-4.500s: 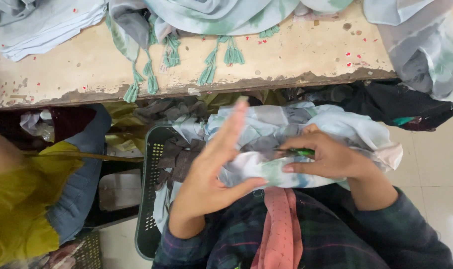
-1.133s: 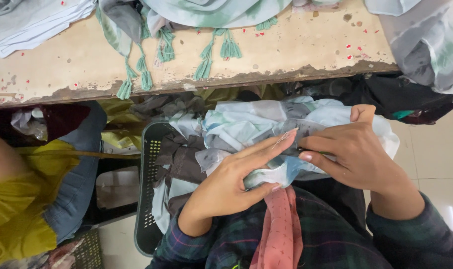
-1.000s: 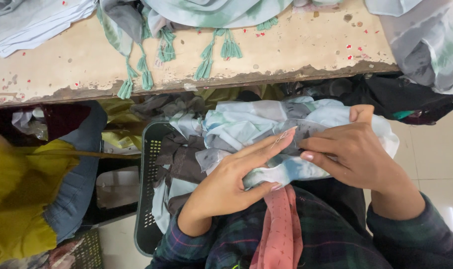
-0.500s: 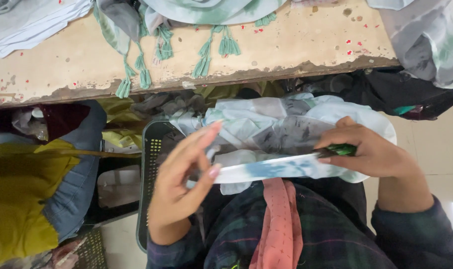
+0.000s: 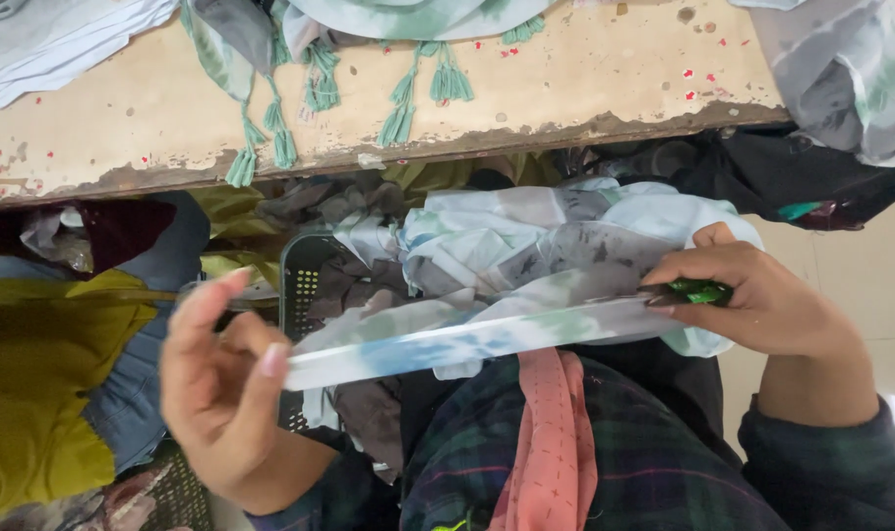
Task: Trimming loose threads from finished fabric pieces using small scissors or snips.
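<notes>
Closest to the camera is the person's own body: a dark plaid shirt (image 5: 605, 462) with a pink scarf (image 5: 551, 433) hanging down the middle.

Just above it, the two hands are well apart and hold a cloth strip (image 5: 467, 339) stretched between them. The strip is long, narrow and flat, folded to a clean straight edge. It is pale white with soft patches of green and grey-blue, like tie-dye. It runs almost level, a little higher at the right end.

The left hand (image 5: 221, 379) pinches the left end of the strip between the thumb and the fingertips; the other fingers are loosely spread. The right hand (image 5: 762, 305) is closed on the right end, and it also grips a small shiny green tool (image 5: 698, 291); what kind of tool I cannot tell.

Behind the strip, a heap of cloth (image 5: 546, 241) of the same pale colours with grey marks lies on the lap. To the left of it stands a dark plastic basket (image 5: 305, 285) with more fabric inside. At the far left is yellow cloth (image 5: 34, 393).

Farthest is the worn beige worktop (image 5: 566, 88), with red specks. Scarves with green tassels (image 5: 408, 93) hang over its edge.
</notes>
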